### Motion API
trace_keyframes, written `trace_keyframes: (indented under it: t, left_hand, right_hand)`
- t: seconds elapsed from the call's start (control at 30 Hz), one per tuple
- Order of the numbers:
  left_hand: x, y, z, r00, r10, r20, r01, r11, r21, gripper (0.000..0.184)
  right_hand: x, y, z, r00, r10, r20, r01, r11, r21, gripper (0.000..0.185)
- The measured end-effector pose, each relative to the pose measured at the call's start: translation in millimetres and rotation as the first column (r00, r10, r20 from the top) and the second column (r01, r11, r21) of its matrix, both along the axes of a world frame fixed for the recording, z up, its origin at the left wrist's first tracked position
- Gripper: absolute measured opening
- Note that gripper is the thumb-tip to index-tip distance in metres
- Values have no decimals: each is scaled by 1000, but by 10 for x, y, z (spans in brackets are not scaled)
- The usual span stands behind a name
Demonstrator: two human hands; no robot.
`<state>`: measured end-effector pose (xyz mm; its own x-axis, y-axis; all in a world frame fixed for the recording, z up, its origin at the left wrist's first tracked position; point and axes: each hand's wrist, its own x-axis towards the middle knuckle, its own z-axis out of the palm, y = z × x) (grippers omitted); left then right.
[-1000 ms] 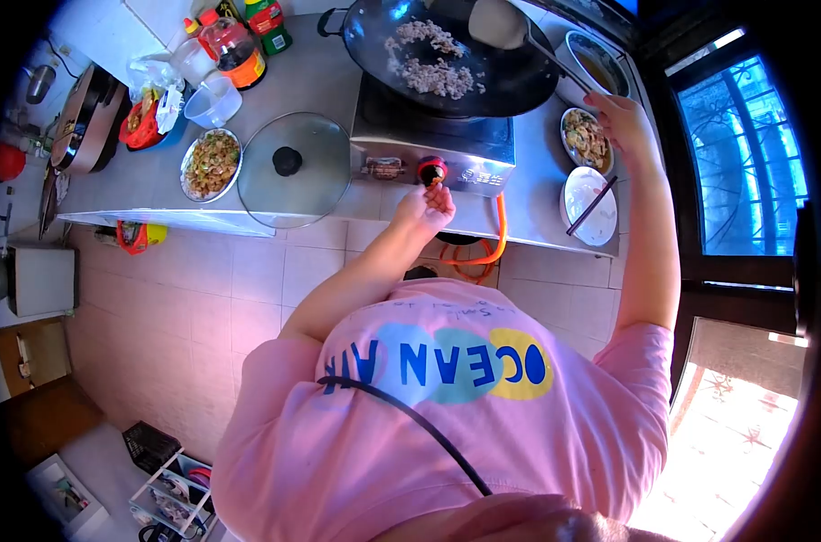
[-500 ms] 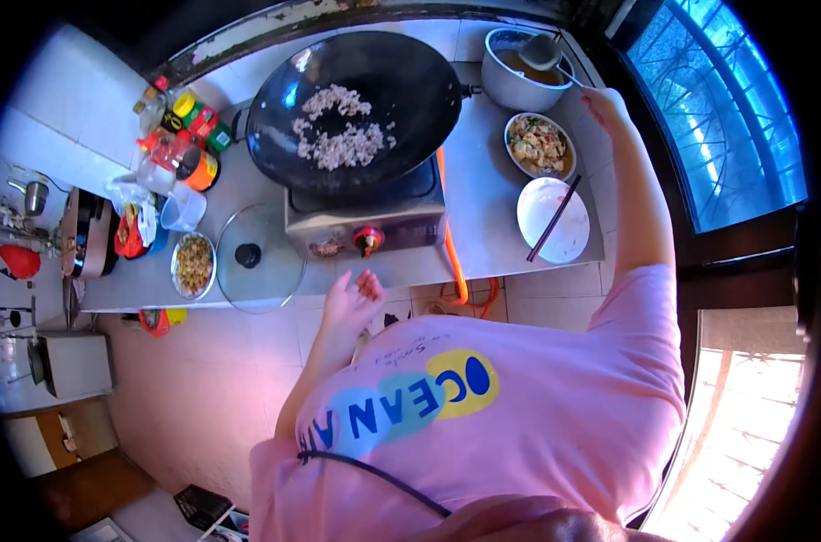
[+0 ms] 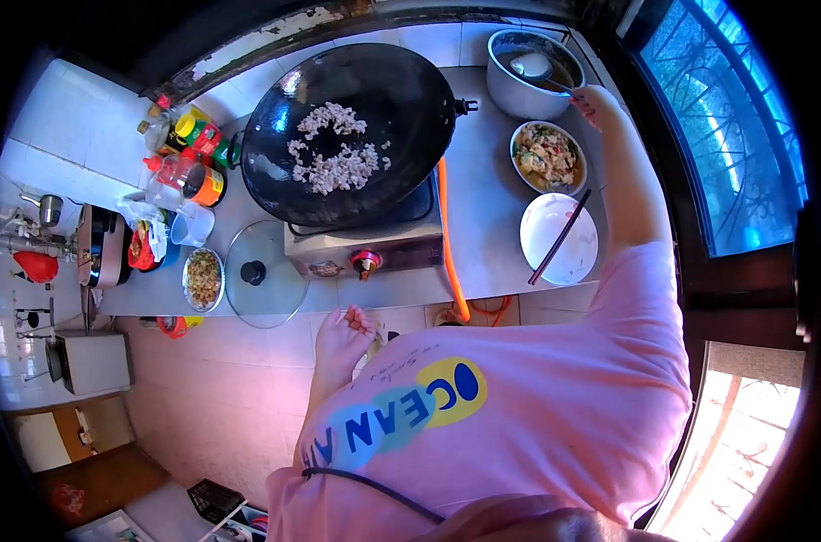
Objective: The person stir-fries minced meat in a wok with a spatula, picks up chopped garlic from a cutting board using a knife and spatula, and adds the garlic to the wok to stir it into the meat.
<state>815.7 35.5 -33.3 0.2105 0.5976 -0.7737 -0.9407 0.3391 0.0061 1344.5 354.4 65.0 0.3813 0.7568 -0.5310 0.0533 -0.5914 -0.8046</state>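
My right hand (image 3: 591, 107) is closed round the handle of a ladle (image 3: 531, 66) at the back right. The ladle's bowl sits inside a deep metal pot (image 3: 522, 98), over dark liquid. Below the pot stands a bowl of cooked food (image 3: 548, 155), and nearer me a white bowl (image 3: 546, 226) with dark chopsticks (image 3: 560, 237) laid across it. My left hand (image 3: 345, 336) is in front of the counter's edge, palm up, fingers loosely bent and apart, holding nothing. Pale minced meat (image 3: 338, 167) lies in a large black wok (image 3: 401, 108) on the gas stove (image 3: 325, 254).
Left of the stove are a glass lid (image 3: 266, 294), a dish of chopped food (image 3: 203, 278), a clear plastic cup (image 3: 192, 224) and several seasoning bottles (image 3: 201, 135). An orange gas hose (image 3: 447, 244) runs down the stove's right side.
The ladle has gone from above the pot's right side down into it, its bowl now further left. My right hand stays on the handle. The view has shifted slightly; my left hand remains empty.
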Motion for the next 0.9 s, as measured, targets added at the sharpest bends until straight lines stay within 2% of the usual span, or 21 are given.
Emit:
trace_keyframes:
  t: [0.03, 0.07, 0.13, 0.3, 0.43, 0.73, 0.8, 0.87, 0.9]
  left_hand:
    - [5, 24, 5, 1000, 7, 3, -7, 1000, -14, 25]
    - [5, 46, 9, 1000, 13, 6, -13, 999, -30, 25]
    - [-6, 99, -54, 1000, -7, 3, 7, 1000, -15, 27]
    - [2, 262, -199, 997, -77, -28, 76, 997, -24, 30]
    - [-21, 313, -196, 987, -154, 44, 153, 988, 25, 30]
    - [-195, 394, -216, 960, -268, 79, 267, 963, 16, 28]
    - [-278, 421, -276, 963, -257, 82, 257, 966, 2, 27]
    - [-352, 414, -353, 938, -322, 130, 315, 946, 74, 24]
    - [-368, 402, -354, 945, -296, 139, 290, 955, 64, 24]
  right_hand:
    - [-26, -86, 64, 985, -60, -162, 60, 998, -7, 24]
    - [-32, -158, 93, 985, -64, -163, 64, 998, -7, 24]
    - [-31, -307, 148, 931, -142, -336, 141, 990, -29, 26]
    - [-106, -672, 298, 896, -177, -407, 173, 984, -47, 27]
    - [-147, -939, 401, 863, -169, -476, 153, 986, -73, 27]
    - [-463, -1732, 658, 909, -226, -350, 199, 974, -111, 26]
    - [-539, -1899, 793, 917, -182, -355, 160, 983, -90, 26]
    - [-716, -2035, 1031, 950, -60, -306, 61, 998, -8, 26]
    - [-830, -2076, 1131, 951, -44, -307, 60, 997, 41, 26]
